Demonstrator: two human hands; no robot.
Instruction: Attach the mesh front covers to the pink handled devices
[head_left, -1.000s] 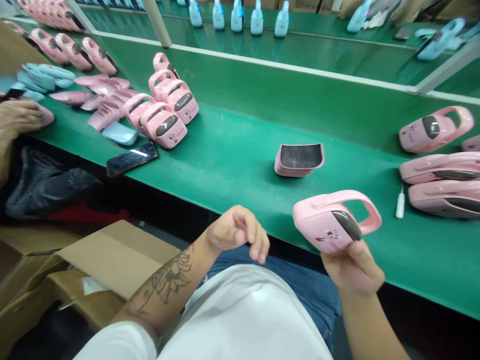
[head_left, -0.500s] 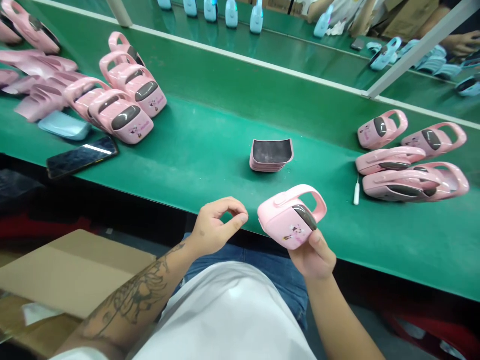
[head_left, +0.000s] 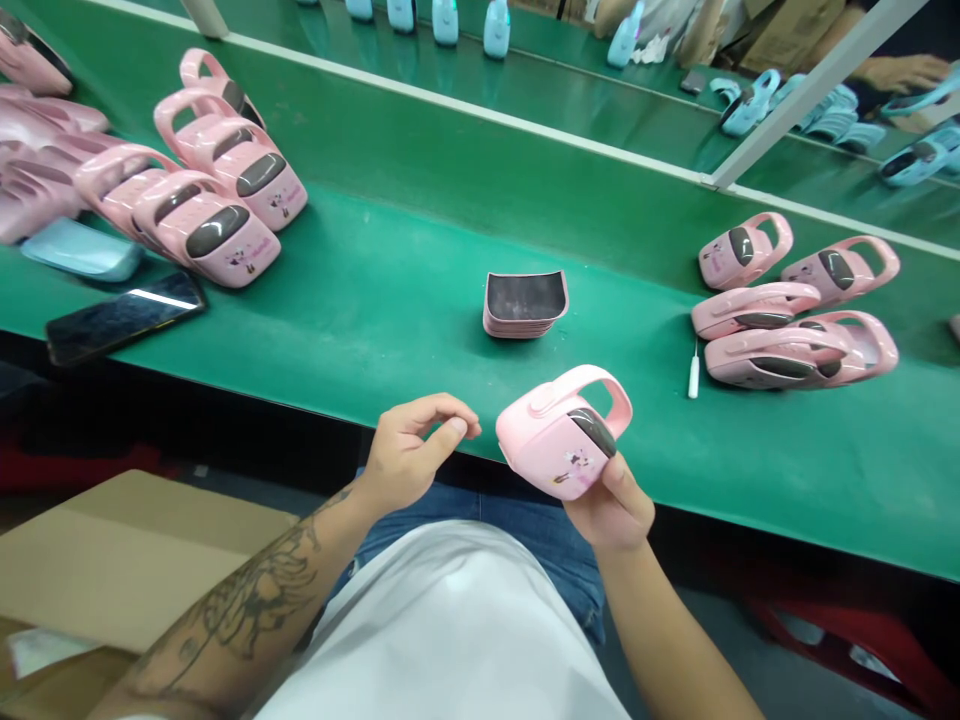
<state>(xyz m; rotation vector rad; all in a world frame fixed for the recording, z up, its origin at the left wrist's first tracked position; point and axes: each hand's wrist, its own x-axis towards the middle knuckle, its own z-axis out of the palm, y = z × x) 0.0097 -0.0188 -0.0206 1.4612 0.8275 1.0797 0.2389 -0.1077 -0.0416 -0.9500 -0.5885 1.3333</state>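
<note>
My right hand (head_left: pixel 611 510) grips a pink plastic handled device (head_left: pixel 559 440) from below, its dark oval window and cartoon print facing up. My left hand (head_left: pixel 412 450) hangs beside it at the green bench's front edge, fingers curled and holding nothing. A small stack of pink shells with dark insides (head_left: pixel 525 303) sits on the bench (head_left: pixel 390 350) ahead of my hands. Finished-looking pink devices stand in a cluster (head_left: pixel 217 215) to the left and a group (head_left: pixel 772 320) to the right. Between that right group and my hands lies a small white-handled tool (head_left: pixel 694 375).
A black smartphone (head_left: pixel 124 318) and a pale blue part (head_left: pixel 81 250) lie at the bench's left. A cardboard box (head_left: pixel 127 560) stands below left. Behind a white rail (head_left: pixel 465 95), a second bench holds blue devices and a co-worker's hand (head_left: pixel 900 72).
The view has swung, shifting the bench contents left and down. My right hand has brought the pink device closer to my left hand, whose fingers have lifted and turned toward it.
</note>
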